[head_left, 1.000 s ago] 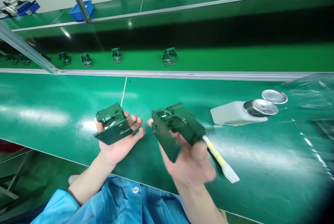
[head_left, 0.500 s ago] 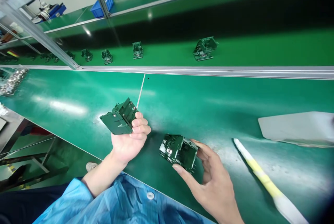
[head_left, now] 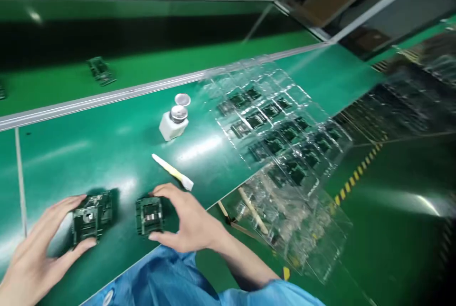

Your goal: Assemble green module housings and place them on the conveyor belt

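Two dark green plastic parts lie side by side on the green bench near its front edge. My left hand (head_left: 39, 244) grips the left part (head_left: 90, 217) between thumb and fingers. My right hand (head_left: 185, 220) curls round the right part (head_left: 149, 215), thumb below and fingers above. Both parts rest on the bench surface. Blue sleeves show at the bottom.
A white and yellow brush (head_left: 173, 171) lies just beyond my right hand. Behind it stands a white bottle with a metal top (head_left: 173, 123). A clear blister tray of several green parts (head_left: 281, 130) fills the right. On the conveyor belt (head_left: 142, 66) behind the rail, another part (head_left: 101, 70).
The view has swung right. My left hand has brought its part down from the air onto the bench beside the right part. The brush lies on the bench, out of my right hand.
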